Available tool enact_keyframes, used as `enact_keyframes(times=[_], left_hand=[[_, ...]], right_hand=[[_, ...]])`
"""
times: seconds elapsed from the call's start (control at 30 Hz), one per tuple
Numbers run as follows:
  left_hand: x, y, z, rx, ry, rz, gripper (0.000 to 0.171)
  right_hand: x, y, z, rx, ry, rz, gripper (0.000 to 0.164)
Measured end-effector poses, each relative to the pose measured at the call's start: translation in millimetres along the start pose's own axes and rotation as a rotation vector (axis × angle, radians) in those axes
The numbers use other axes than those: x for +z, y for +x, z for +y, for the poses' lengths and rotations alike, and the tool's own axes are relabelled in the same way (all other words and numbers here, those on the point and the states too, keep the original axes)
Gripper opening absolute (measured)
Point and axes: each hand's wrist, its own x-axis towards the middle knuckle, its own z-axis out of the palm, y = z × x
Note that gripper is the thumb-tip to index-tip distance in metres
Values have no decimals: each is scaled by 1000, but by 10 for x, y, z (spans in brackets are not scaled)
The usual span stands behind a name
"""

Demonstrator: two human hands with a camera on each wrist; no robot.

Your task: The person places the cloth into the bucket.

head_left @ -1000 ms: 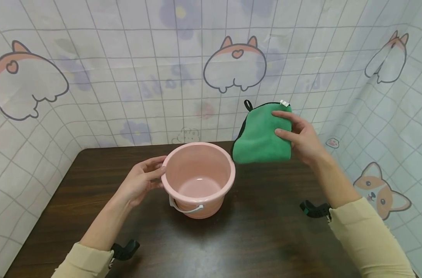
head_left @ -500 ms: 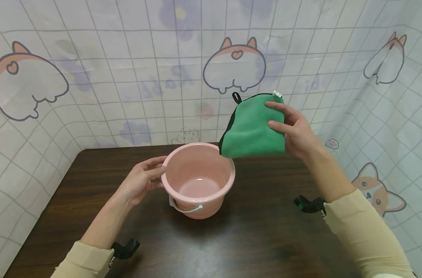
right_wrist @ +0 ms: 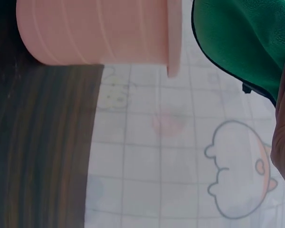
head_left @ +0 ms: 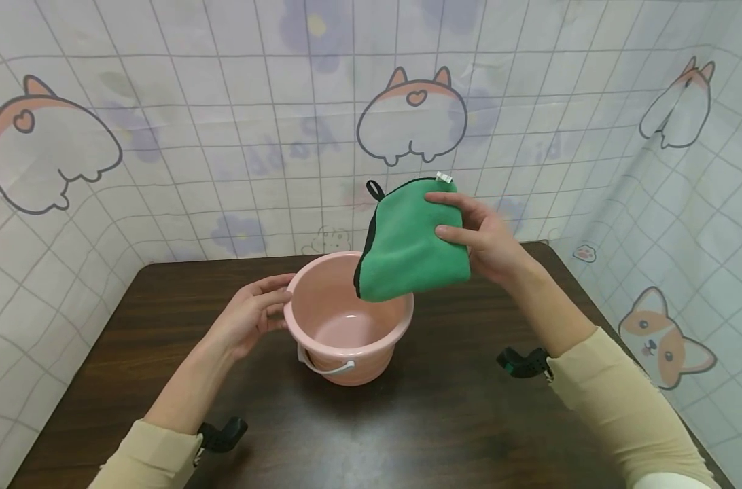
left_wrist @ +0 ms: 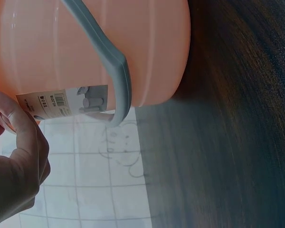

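A pink bucket (head_left: 355, 367) stands upright on the dark wooden table, its grey-white handle (left_wrist: 115, 64) hanging down against the side. My left hand (head_left: 251, 316) grips the rim at the bucket's left, thumb and fingers on either side of the wall. Over the right part of the bucket's mouth hangs a folded green cloth (head_left: 410, 248) with black edging, a black loop and a small white tag. My right hand (head_left: 487, 238) pinches its right side. In the right wrist view the green cloth (right_wrist: 242, 42) is above and apart from the bucket rim (right_wrist: 174, 38).
The dark table (head_left: 469, 428) spreads out around the bucket. A white gridded curtain (head_left: 224, 136) with cartoon dogs closes off the back and both sides. A printed label (left_wrist: 61, 102) is stuck on the bucket wall. Each forearm carries a black wrist device (head_left: 524, 363).
My right hand has carried the green cloth leftward, rising a little and then lowering, from beside the bucket to over its mouth. The left hand and bucket have stayed put.
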Motion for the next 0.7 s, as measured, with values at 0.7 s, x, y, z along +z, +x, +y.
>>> enact_keyframes(times=[0.7], left_hand=[[27, 2, 12, -9, 38, 12, 54]], right_hand=[[387, 178, 277, 255, -268, -204, 48]])
